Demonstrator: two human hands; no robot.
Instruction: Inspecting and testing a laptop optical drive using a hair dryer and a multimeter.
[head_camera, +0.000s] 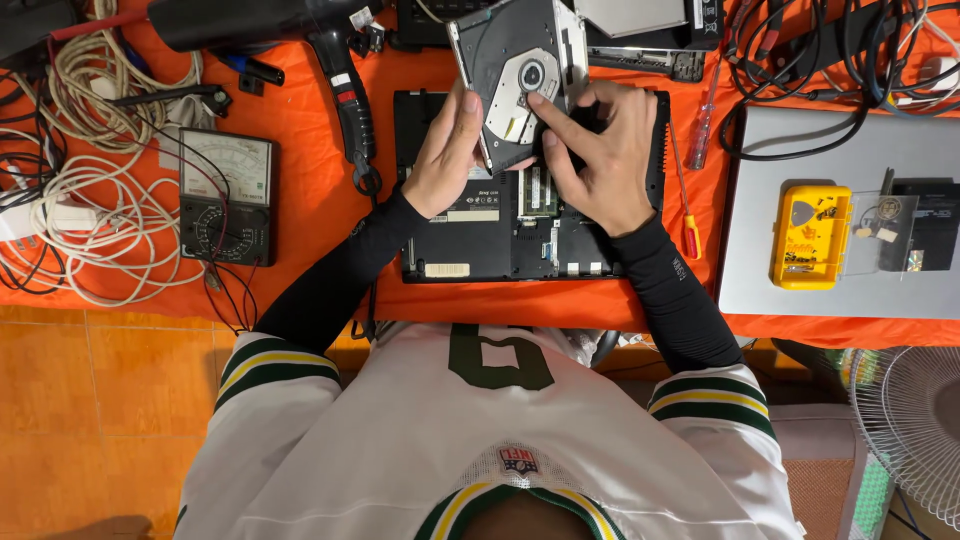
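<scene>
Holding the optical drive (520, 75) in my left hand (445, 155), right hand (600, 150) fingers pressing its tray above the upturned laptop (480, 230); next calls for careful prying.

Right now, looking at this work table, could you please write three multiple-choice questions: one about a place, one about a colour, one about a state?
1. Where is the analog multimeter?
A. on the person's left of the laptop base
B. on the grey laptop
C. on the floor

2. What colour is the table cloth?
A. blue
B. orange
C. white

3. How is the optical drive held?
A. lying untouched
B. by one hand only
C. by both hands

Answers:
1 A, it lies between the cables and the laptop base.
2 B, orange shows around every tool.
3 C, the left hand and the right hand both grip it above the laptop base.
</scene>
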